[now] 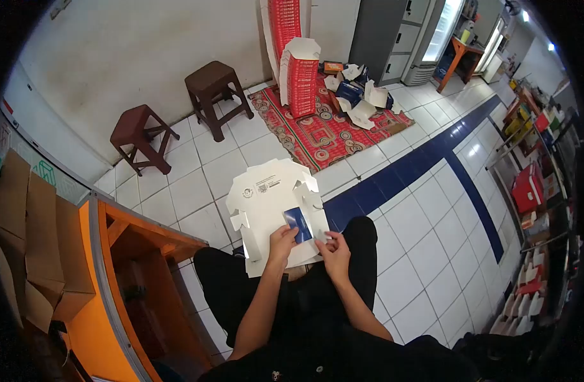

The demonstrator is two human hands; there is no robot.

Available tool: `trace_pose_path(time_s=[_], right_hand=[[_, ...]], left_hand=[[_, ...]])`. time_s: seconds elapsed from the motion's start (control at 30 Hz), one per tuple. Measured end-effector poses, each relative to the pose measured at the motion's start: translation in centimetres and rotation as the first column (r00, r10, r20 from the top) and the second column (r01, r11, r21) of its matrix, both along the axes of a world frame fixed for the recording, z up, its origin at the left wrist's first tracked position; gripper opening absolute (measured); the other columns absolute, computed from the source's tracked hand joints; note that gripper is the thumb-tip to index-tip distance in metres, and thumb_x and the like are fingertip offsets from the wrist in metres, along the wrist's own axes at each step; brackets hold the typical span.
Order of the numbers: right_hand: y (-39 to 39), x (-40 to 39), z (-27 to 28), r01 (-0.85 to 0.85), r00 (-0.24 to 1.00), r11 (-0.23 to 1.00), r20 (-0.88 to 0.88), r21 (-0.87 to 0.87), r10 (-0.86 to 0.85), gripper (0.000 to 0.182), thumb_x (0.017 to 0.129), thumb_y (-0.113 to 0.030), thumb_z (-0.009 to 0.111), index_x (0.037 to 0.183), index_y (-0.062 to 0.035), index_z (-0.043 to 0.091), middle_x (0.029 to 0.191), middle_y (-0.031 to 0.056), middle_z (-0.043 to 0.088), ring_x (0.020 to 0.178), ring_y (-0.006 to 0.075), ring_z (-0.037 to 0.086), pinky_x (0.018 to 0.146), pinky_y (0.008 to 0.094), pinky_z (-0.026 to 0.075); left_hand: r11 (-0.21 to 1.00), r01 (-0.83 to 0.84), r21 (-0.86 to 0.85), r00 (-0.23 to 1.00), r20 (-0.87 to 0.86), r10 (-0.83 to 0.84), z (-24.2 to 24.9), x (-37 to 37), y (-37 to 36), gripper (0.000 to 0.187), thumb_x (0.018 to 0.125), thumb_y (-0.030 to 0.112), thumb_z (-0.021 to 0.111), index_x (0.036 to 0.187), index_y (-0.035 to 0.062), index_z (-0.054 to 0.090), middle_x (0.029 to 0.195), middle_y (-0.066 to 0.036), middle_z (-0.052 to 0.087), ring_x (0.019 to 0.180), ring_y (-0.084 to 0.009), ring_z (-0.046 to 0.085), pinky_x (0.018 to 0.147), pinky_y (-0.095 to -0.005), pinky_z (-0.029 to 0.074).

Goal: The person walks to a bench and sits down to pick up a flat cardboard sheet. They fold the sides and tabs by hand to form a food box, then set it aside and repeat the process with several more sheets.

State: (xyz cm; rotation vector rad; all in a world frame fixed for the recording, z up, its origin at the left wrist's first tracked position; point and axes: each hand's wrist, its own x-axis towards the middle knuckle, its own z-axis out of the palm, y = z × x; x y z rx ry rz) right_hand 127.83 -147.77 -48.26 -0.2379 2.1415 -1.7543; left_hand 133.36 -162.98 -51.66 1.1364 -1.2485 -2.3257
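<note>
A white die-cut cardboard sheet (273, 210) with small black print and a round mark lies across my lap, some of its side flaps raised. On it rests a small blue card or sticker (298, 224). My left hand (282, 243) pinches the blue piece at its lower left edge. Just right of the blue piece, my right hand (334, 251) is closed at the sheet's right side, its thumb and fingers together; what it holds, if anything, is too small to make out.
Folded red boxes (302, 83) stand stacked on a red patterned mat (330, 140), beside a pile of blue and white cartons (362, 95). Two brown stools (212, 89) are near the wall. An orange wooden counter (107, 286) stands close at left.
</note>
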Motion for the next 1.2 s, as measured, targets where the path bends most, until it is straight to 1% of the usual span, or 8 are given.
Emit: trace_pose_path(time_s=[0.23, 0.57, 0.7, 0.83, 0.9, 1.03, 1.1, 1.2], right_hand=[[-0.5, 0.6, 0.6, -0.197, 0.879, 0.964, -0.404, 0.179, 0.254, 0.026, 0.084, -0.012, 0.071, 0.106, 0.0010, 0.069, 0.099, 0.0164, 0.070, 0.091, 0.0240, 0.069, 0.076, 0.0315, 0.054], [-1.7, -0.1, -0.2, -0.126, 0.955, 0.978, -0.246, 0.167, 0.165, 0.028, 0.085, -0.012, 0.069, 0.109, 0.0021, 0.067, 0.092, 0.0179, 0.070, 0.080, 0.0252, 0.069, 0.073, 0.0338, 0.054], [-2.4, -0.8, -2.2, -0.105, 0.914, 0.951, -0.348, 0.292, 0.208, 0.023, 0.089, -0.014, 0.061, 0.102, 0.0046, 0.065, 0.088, 0.0229, 0.068, 0.081, 0.0345, 0.068, 0.071, 0.0391, 0.053], [-1.7, -1.7, -3.0, -0.066, 0.902, 0.928, -0.375, 0.367, 0.213, 0.026, 0.094, -0.014, 0.049, 0.102, 0.0062, 0.063, 0.094, 0.0280, 0.064, 0.086, 0.0436, 0.063, 0.074, 0.0490, 0.049], [-1.2, -1.7, -2.0, -0.033, 0.912, 0.933, -0.372, 0.359, 0.175, 0.024, 0.094, -0.014, 0.051, 0.101, 0.0062, 0.063, 0.090, 0.0272, 0.064, 0.083, 0.0425, 0.063, 0.072, 0.0475, 0.049], [-0.7, -1.9, -0.9, -0.045, 0.920, 0.968, -0.368, 0.245, 0.136, 0.022, 0.093, -0.012, 0.054, 0.099, 0.0061, 0.063, 0.086, 0.0251, 0.064, 0.079, 0.0418, 0.063, 0.069, 0.0440, 0.049], [-0.5, -1.6, -1.1, -0.094, 0.894, 0.977, -0.415, 0.193, 0.168, 0.021, 0.092, -0.012, 0.055, 0.099, 0.0059, 0.063, 0.087, 0.0253, 0.064, 0.080, 0.0409, 0.063, 0.070, 0.0437, 0.049], [-0.2, -1.1, 0.1, -0.105, 0.901, 0.985, -0.407, 0.134, 0.151, 0.023, 0.092, -0.014, 0.057, 0.104, 0.0047, 0.064, 0.095, 0.0235, 0.065, 0.087, 0.0381, 0.064, 0.076, 0.0403, 0.050]], left_hand=[[0.985, -0.007, -0.175, 1.000, -0.032, 0.001, 0.9, 0.0, 1.8, 0.022, 0.090, 0.006, 0.061, 0.109, -0.0054, 0.060, 0.095, -0.008, 0.065, 0.081, -0.0132, 0.062, 0.074, -0.0266, 0.054], [0.943, 0.130, -0.305, 0.989, -0.029, -0.146, -0.5, 0.7, 4.0, 0.035, 0.091, 0.001, 0.056, 0.125, -0.0050, 0.056, 0.109, -0.018, 0.066, 0.093, -0.0208, 0.067, 0.075, -0.0284, 0.054], [0.868, 0.311, -0.387, 0.949, 0.084, -0.303, 0.5, 1.8, 2.5, 0.036, 0.090, 0.003, 0.057, 0.125, -0.0024, 0.058, 0.115, -0.020, 0.064, 0.091, -0.0215, 0.068, 0.077, -0.0295, 0.053], [0.431, 0.012, -0.902, 0.982, 0.092, 0.166, 7.5, 5.2, -0.5, 0.028, 0.091, 0.012, 0.059, 0.117, 0.0005, 0.061, 0.104, -0.015, 0.065, 0.089, -0.0254, 0.065, 0.083, -0.0352, 0.050], [0.396, 0.047, -0.917, 0.894, 0.216, 0.393, 9.5, 7.5, -3.3, 0.029, 0.092, 0.020, 0.061, 0.114, 0.0009, 0.061, 0.097, -0.015, 0.064, 0.089, -0.0275, 0.064, 0.082, -0.0374, 0.049], [0.675, 0.120, -0.728, 0.895, 0.373, 0.244, 9.1, 10.1, -6.3, 0.052, 0.093, 0.039, 0.061, 0.124, -0.0027, 0.056, 0.101, -0.016, 0.065, 0.089, -0.0226, 0.063, 0.080, -0.0361, 0.051], [0.967, 0.180, -0.182, 0.968, 0.207, -0.142, 9.5, 10.0, -5.8, 0.060, 0.091, 0.043, 0.062, 0.128, -0.0042, 0.053, 0.105, -0.012, 0.064, 0.091, -0.0179, 0.062, 0.077, -0.0316, 0.051], [0.976, 0.173, -0.134, 0.977, 0.149, -0.153, 8.8, 9.4, -4.7, 0.059, 0.088, 0.040, 0.067, 0.126, -0.0030, 0.053, 0.103, -0.009, 0.063, 0.089, -0.0162, 0.063, 0.074, -0.0279, 0.051]])
